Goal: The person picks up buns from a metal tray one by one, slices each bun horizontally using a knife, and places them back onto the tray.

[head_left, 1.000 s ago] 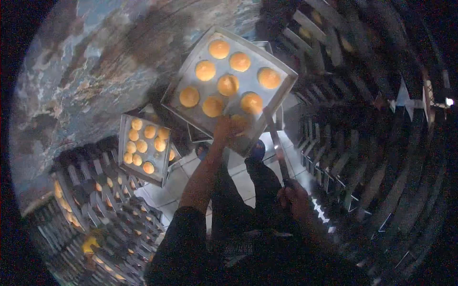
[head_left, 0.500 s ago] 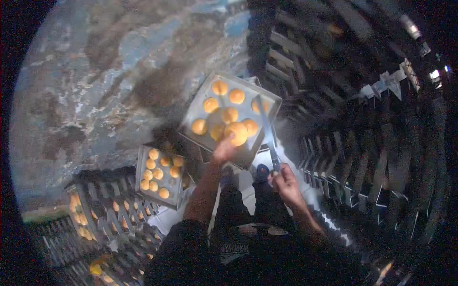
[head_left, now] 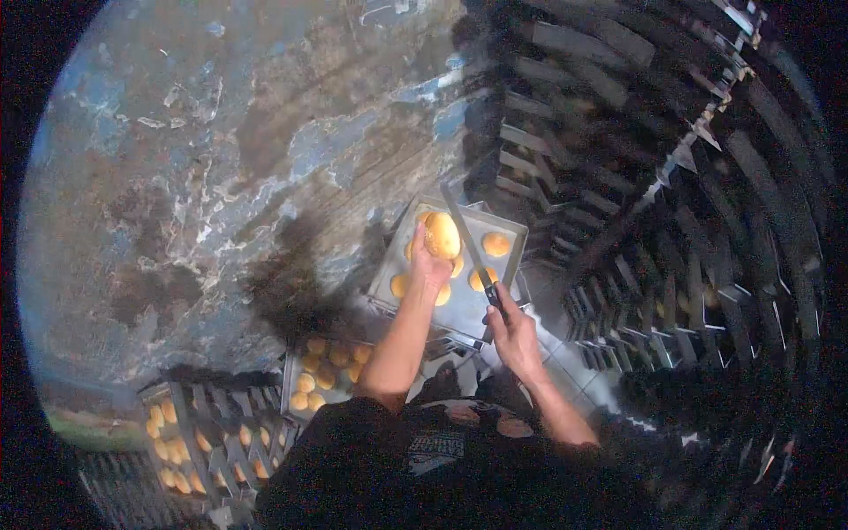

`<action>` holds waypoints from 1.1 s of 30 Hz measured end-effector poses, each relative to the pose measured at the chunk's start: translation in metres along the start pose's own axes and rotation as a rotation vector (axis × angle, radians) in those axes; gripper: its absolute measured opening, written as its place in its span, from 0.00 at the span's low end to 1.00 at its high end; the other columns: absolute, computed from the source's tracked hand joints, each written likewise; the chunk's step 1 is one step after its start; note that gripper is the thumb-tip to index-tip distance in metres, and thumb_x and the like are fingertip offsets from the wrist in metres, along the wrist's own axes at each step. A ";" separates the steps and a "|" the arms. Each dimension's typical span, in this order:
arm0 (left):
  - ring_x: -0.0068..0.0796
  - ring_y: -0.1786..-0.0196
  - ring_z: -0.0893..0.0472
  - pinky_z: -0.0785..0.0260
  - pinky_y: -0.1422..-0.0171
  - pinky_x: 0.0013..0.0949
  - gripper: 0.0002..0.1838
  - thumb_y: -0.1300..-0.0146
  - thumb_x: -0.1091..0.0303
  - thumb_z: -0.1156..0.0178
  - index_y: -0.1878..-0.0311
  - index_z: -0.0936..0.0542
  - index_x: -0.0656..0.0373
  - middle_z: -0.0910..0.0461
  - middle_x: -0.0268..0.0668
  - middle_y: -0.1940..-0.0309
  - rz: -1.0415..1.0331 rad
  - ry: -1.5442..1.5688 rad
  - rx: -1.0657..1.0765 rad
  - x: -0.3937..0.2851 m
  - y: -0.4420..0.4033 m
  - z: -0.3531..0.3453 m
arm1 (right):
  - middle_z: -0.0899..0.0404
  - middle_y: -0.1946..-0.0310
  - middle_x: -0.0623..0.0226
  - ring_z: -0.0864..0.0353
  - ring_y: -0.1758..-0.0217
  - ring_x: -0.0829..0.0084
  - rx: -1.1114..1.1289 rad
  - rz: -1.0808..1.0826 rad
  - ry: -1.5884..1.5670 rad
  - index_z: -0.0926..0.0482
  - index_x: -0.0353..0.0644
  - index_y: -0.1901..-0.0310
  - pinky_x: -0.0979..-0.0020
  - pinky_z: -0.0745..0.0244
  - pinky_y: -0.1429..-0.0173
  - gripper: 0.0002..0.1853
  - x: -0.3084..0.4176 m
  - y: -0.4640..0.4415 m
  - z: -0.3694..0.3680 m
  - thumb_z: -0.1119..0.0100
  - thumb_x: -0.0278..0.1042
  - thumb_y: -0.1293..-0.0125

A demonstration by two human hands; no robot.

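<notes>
Knife (head_left: 471, 244) nearer bun (head_left: 443, 237) vs prev | L hand (head_left: 427, 268) grip clamped: 1 bun | R hand (head_left: 515, 337) grip clamped: 1 knife

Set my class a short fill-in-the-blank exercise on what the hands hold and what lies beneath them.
1. One bun is held in the person's ____.
2. The right hand holds a ____ by its black handle.
3. Beneath the hands, other buns lie on a metal ____.

Missing words: left hand; knife; tray.
</notes>
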State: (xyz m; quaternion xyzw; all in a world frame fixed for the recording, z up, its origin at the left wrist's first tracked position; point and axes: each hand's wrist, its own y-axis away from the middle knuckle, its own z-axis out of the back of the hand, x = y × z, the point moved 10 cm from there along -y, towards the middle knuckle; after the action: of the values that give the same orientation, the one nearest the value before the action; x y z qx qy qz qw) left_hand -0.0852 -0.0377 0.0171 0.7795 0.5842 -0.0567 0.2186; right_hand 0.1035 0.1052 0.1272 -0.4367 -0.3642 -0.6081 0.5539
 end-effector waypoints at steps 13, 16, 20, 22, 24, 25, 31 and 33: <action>0.32 0.50 0.15 0.21 0.44 0.44 0.18 0.34 0.51 0.35 0.46 0.18 0.49 0.14 0.31 0.54 0.138 -0.138 0.233 0.022 0.001 -0.032 | 0.13 0.62 0.51 0.13 0.60 0.69 -0.134 -0.037 0.159 0.31 0.39 0.28 0.65 0.21 0.51 0.27 0.030 0.023 0.030 0.44 0.39 0.25; 0.33 0.50 0.15 0.21 0.42 0.46 0.18 0.36 0.54 0.33 0.46 0.18 0.50 0.14 0.32 0.53 0.158 -0.204 0.202 0.035 0.001 -0.034 | 0.13 0.63 0.50 0.11 0.60 0.67 -0.126 -0.050 0.144 0.30 0.38 0.29 0.65 0.20 0.52 0.26 0.026 0.007 0.039 0.44 0.37 0.25; 0.35 0.49 0.15 0.21 0.40 0.46 0.19 0.36 0.57 0.32 0.44 0.19 0.51 0.15 0.34 0.52 0.103 -0.225 0.117 0.017 -0.014 -0.029 | 0.12 0.62 0.53 0.14 0.63 0.70 -0.102 -0.086 0.058 0.30 0.36 0.29 0.67 0.20 0.53 0.27 0.006 0.022 0.044 0.44 0.36 0.26; 0.36 0.49 0.15 0.21 0.41 0.47 0.20 0.38 0.57 0.31 0.44 0.19 0.52 0.15 0.35 0.52 0.107 -0.220 0.183 0.014 -0.013 -0.043 | 0.13 0.57 0.47 0.11 0.59 0.58 -0.065 -0.072 0.134 0.31 0.41 0.28 0.62 0.20 0.52 0.26 -0.002 0.032 0.046 0.44 0.35 0.26; 0.34 0.50 0.15 0.20 0.43 0.45 0.23 0.40 0.58 0.30 0.43 0.20 0.54 0.16 0.35 0.53 0.149 -0.413 0.261 0.027 -0.001 -0.052 | 0.13 0.62 0.49 0.12 0.62 0.60 -0.078 -0.027 0.131 0.31 0.40 0.28 0.63 0.20 0.53 0.27 0.000 0.021 0.051 0.43 0.35 0.26; 0.32 0.51 0.15 0.19 0.45 0.42 0.25 0.41 0.58 0.29 0.42 0.22 0.57 0.16 0.35 0.53 0.148 -0.492 0.483 0.039 0.002 -0.069 | 0.13 0.62 0.47 0.12 0.62 0.60 -0.083 -0.072 0.077 0.31 0.40 0.28 0.63 0.20 0.53 0.27 -0.001 0.008 0.051 0.43 0.35 0.26; 0.32 0.54 0.14 0.18 0.46 0.41 0.25 0.41 0.59 0.29 0.43 0.21 0.59 0.16 0.36 0.53 0.094 -0.384 0.327 0.037 -0.015 -0.062 | 0.14 0.62 0.42 0.11 0.58 0.60 -0.061 -0.069 0.112 0.28 0.39 0.30 0.63 0.20 0.52 0.25 -0.002 -0.001 0.064 0.43 0.35 0.27; 0.32 0.54 0.14 0.18 0.46 0.40 0.23 0.41 0.61 0.30 0.44 0.22 0.59 0.16 0.36 0.53 0.166 -0.365 0.379 0.029 -0.012 -0.068 | 0.14 0.61 0.42 0.11 0.56 0.58 -0.015 -0.129 0.115 0.28 0.40 0.30 0.63 0.21 0.51 0.25 0.000 0.016 0.067 0.43 0.35 0.27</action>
State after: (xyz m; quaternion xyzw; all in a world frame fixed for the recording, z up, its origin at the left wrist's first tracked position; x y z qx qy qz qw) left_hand -0.0985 0.0183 0.0652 0.8287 0.4483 -0.2863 0.1741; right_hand 0.1275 0.1658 0.1499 -0.3807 -0.3548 -0.6693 0.5303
